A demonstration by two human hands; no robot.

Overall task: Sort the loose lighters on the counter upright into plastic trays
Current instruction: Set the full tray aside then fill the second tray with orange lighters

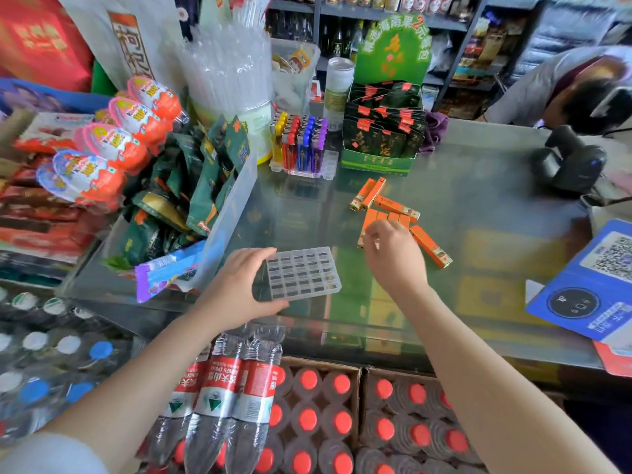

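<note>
An empty clear plastic tray (304,273) with many small slots lies flat on the glass counter (478,186). My left hand (239,289) holds the tray's left edge, thumb below and fingers above. Several loose orange lighters (396,206) lie scattered on the counter to the tray's right. My right hand (393,254) reaches over that pile with its fingers curled down onto the lighters; whether it grips one is hidden. Farther back, another tray (299,148) stands filled with upright yellow, red, blue and purple lighters.
A clear bin of green snack packs (191,186) sits left of the tray. A green display box (383,138) stands behind the lighters, a black scanner (571,162) at right, a blue QR sign (591,285) near the right edge. A person leans over at far right.
</note>
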